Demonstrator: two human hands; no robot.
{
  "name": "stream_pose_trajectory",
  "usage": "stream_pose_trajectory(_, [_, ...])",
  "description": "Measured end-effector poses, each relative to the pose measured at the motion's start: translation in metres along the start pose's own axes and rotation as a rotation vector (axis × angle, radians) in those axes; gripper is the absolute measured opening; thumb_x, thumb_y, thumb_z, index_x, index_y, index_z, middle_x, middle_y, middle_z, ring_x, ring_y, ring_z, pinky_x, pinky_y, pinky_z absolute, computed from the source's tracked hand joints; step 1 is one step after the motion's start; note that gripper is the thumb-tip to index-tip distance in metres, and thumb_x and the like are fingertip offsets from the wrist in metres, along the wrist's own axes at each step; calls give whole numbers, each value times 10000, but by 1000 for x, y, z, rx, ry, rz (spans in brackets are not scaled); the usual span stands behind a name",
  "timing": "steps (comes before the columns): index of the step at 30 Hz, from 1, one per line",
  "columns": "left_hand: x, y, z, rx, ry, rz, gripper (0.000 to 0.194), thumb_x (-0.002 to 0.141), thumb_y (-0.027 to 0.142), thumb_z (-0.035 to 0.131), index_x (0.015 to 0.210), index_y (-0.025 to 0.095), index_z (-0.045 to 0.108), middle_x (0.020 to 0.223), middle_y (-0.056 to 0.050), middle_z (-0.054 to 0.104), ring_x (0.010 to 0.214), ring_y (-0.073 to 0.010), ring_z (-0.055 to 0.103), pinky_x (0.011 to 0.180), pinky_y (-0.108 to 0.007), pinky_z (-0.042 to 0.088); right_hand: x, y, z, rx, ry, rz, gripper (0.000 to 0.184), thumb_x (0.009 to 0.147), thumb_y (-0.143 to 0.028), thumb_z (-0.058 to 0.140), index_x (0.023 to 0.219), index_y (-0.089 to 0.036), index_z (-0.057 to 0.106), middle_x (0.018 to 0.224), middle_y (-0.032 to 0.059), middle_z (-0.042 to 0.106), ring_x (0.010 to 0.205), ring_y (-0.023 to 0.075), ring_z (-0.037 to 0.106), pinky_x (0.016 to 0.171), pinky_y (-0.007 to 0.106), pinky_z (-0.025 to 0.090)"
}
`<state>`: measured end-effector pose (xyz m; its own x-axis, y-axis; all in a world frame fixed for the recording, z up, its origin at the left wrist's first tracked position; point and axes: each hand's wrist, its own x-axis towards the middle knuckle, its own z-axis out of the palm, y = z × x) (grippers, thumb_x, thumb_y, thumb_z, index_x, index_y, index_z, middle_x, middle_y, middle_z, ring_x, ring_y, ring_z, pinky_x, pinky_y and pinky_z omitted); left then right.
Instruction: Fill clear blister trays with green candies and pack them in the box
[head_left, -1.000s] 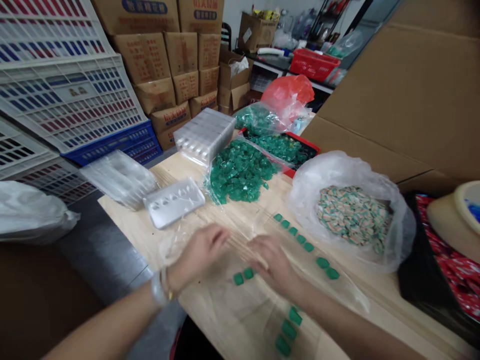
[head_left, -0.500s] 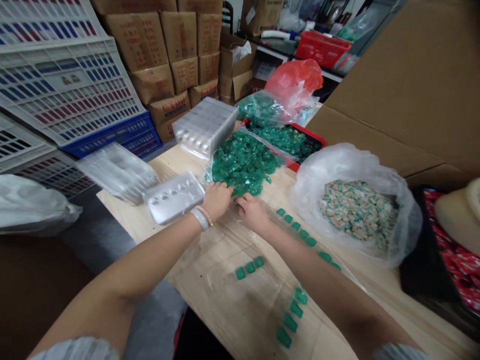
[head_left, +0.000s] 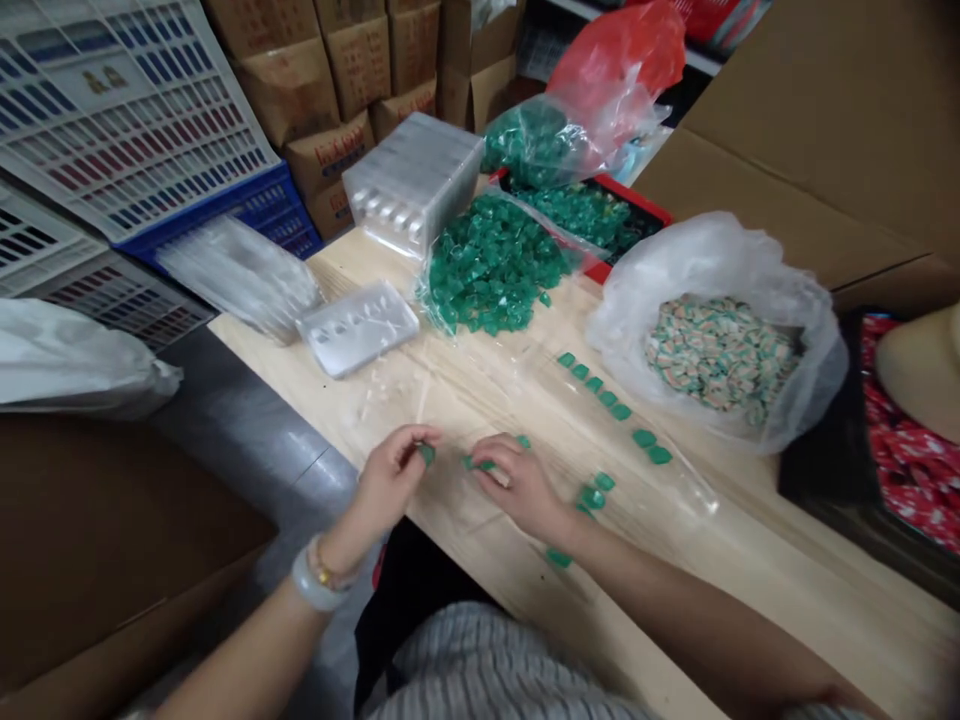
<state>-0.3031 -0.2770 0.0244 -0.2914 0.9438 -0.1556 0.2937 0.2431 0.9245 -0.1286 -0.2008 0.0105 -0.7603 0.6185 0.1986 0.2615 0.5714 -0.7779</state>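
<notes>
Near the front edge of the table, my left hand [head_left: 390, 475] pinches a small green plastic piece [head_left: 427, 454] between thumb and fingertips. Just to its right, my right hand [head_left: 521, 490] has its fingers closed on another small green piece [head_left: 481, 464], partly hidden by the fingers. More green pieces [head_left: 595, 497] lie loose beside my right wrist. Farther right a row of green pieces [head_left: 594, 384] rests on clear plastic film. A large heap of green pieces [head_left: 495, 262] lies beyond both hands, partly in a clear bag.
A clear moulded plastic tray [head_left: 360, 328] lies left of the heap, with stacked trays [head_left: 416, 180] behind. Flat clear plastic sleeves [head_left: 240, 275] overhang the left edge. To the right stands a white bag [head_left: 720, 250] of small printed pieces. A red-rimmed tray [head_left: 652, 205] sits behind the heap.
Both hands have drawn back from the green heap toward the table's front edge, each now pinching a green piece. The view has tilted downward.
</notes>
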Motion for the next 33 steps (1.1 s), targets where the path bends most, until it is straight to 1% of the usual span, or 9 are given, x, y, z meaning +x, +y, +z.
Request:
stream_pose_trajectory(3, [-28,-18,21,-55,47,-20,255,717,71,407,812,166,624,831,-31,608,785,-128,562,710,-269,463,-18,4,15,-173,-68,-122,127,800,-128,454,792,-177,570,867,63,608,845,165,516,746,333,436])
stream_pose_trajectory(9, [-32,-31,36,-13,127,28,226,732,93,444,876,170,600,870,-37,610,836,-144,559,775,-307,456,-19,14,9,-396,-179,-311,189,823,-112,417,791,-164,597,884,67,623,864,168,519,761,332,418])
stream_pose_trajectory(12, [-34,-33,37,-35,133,23,201,757,134,445,893,164,590,877,-39,616,825,-140,569,769,-296,459,-17,9,4,-441,-215,-242,178,815,-159,464,944,-164,586,833,71,618,858,190,521,780,371,411])
stream_pose_trajectory(15, [-36,-28,42,-83,147,-1,169,762,169,456,874,160,583,837,-29,621,768,-128,575,722,-273,465,-16,-3,4,-296,-146,-125,337,789,-263,533,1111,-166,505,976,101,588,960,213,495,827,404,401])
stream_pose_trajectory(21, [-35,-13,40,-233,91,-90,131,755,246,494,796,134,549,597,15,567,536,-100,535,529,-227,457,-9,-18,13,175,-20,154,140,825,-279,475,878,-174,551,800,24,597,724,116,568,663,260,466])
stream_pose_trajectory(23, [-38,-16,32,-148,72,-24,193,770,248,482,908,133,554,731,-26,615,639,-119,573,613,-258,483,-6,-16,12,87,-7,176,127,815,-262,490,861,-164,557,790,26,586,698,113,554,646,253,455])
stream_pose_trajectory(26, [-47,-27,24,164,44,141,295,757,191,499,1048,150,517,974,-79,593,871,-167,559,801,-342,460,-4,-14,13,-252,-139,32,115,797,-233,517,820,-149,592,787,52,576,743,147,522,683,286,423])
stream_pose_trajectory(29, [-53,-36,26,410,12,243,370,733,171,537,1097,144,476,1036,-101,553,978,-210,502,881,-399,415,-3,-15,18,-551,-305,-132,135,795,-232,518,804,-136,612,780,75,575,777,184,491,703,321,382])
stream_pose_trajectory(33, [-54,-39,31,493,8,266,397,738,165,532,1121,158,431,1043,-92,531,982,-212,487,873,-399,423,-2,-15,25,-674,-348,-243,189,831,-247,459,788,-152,617,760,67,570,765,183,457,699,324,339])
